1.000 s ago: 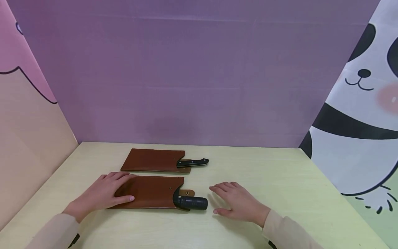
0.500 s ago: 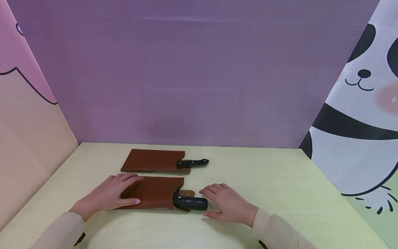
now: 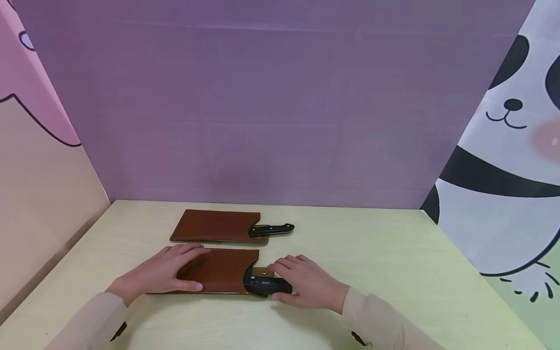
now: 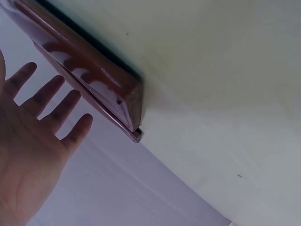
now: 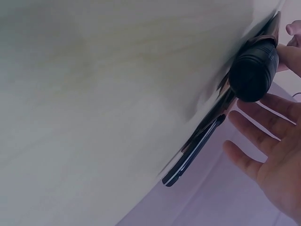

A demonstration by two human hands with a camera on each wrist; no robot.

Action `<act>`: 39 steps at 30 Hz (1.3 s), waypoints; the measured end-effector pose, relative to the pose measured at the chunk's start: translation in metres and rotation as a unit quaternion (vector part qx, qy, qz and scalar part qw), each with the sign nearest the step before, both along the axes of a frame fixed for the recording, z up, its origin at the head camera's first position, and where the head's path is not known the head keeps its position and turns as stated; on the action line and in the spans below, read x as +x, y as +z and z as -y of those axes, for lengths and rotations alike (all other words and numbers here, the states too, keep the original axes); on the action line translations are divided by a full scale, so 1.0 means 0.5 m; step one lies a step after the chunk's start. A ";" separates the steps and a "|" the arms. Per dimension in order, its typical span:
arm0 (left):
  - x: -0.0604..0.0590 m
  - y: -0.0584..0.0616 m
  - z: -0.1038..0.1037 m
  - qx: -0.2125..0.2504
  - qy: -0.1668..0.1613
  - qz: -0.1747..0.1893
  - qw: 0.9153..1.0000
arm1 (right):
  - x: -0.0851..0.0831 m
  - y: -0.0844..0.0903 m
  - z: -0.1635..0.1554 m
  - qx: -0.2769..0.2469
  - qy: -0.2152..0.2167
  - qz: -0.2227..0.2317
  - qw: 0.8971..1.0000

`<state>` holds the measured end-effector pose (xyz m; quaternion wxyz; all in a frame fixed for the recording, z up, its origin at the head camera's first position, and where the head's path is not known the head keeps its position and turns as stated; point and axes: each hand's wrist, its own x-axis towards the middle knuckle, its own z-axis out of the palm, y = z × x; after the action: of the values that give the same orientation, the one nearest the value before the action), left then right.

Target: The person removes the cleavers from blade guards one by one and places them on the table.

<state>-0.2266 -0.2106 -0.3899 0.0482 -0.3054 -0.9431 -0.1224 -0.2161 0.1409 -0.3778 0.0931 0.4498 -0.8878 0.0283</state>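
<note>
Flat on the table lies a brown leather knife sheath [image 3: 225, 270], a thick black ribbed handle [image 3: 269, 286] sticking out of its right end. My left hand [image 3: 164, 272] hovers over the sheath's left part; in the left wrist view its straight fingers [image 4: 77, 129] are spread, with a gap to the leather. Over the black handle my right hand [image 3: 308, 283] is lowered, thumb on the near side and fingers on the far side. The right wrist view has those fingers [image 5: 256, 125] loosely extended beside the handle's end [image 5: 251, 77], not wrapped round it.
Behind lies a second brown sheath [image 3: 216, 226], holding a knife with a slim black riveted handle [image 3: 275, 229]. A strap with a snap [image 3: 264, 272] sticks out beside the thick handle. A purple backdrop [image 3: 280, 107] stands at the table's [image 3: 372, 243] far edge.
My right hand has moved left, from beside the handle to over its end. The left hand has slid a little to the right above the near sheath. Both sheaths have stayed put.
</note>
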 end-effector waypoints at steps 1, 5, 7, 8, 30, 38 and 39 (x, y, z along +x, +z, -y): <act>-0.001 0.000 -0.001 0.001 -0.001 0.000 1.000 | -0.001 0.000 0.003 0.000 0.001 0.002 1.000; -0.003 0.001 -0.004 0.009 -0.012 0.003 1.000 | -0.005 0.000 0.012 0.007 0.002 0.018 1.000; -0.005 0.001 -0.006 0.012 -0.015 0.012 1.000 | -0.007 0.000 0.016 0.011 0.001 0.025 1.000; -0.005 0.001 -0.006 0.012 -0.015 0.019 1.000 | -0.008 0.001 0.018 0.011 0.001 0.028 1.000; -0.022 -0.004 -0.006 0.024 -0.035 0.096 0.994 | -0.014 -0.017 0.038 0.017 0.020 0.043 0.999; -0.033 -0.011 -0.003 0.024 -0.055 0.100 0.993 | -0.014 -0.020 0.041 0.021 0.016 0.055 0.998; -0.034 -0.012 -0.003 0.023 -0.054 0.102 0.993 | -0.014 -0.020 0.042 0.018 0.016 0.057 0.998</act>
<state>-0.2434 -0.2093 -0.3958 -0.0479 -0.3405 -0.9222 -0.1767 -0.2230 0.1200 -0.3881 0.0336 0.4636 -0.8845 0.0392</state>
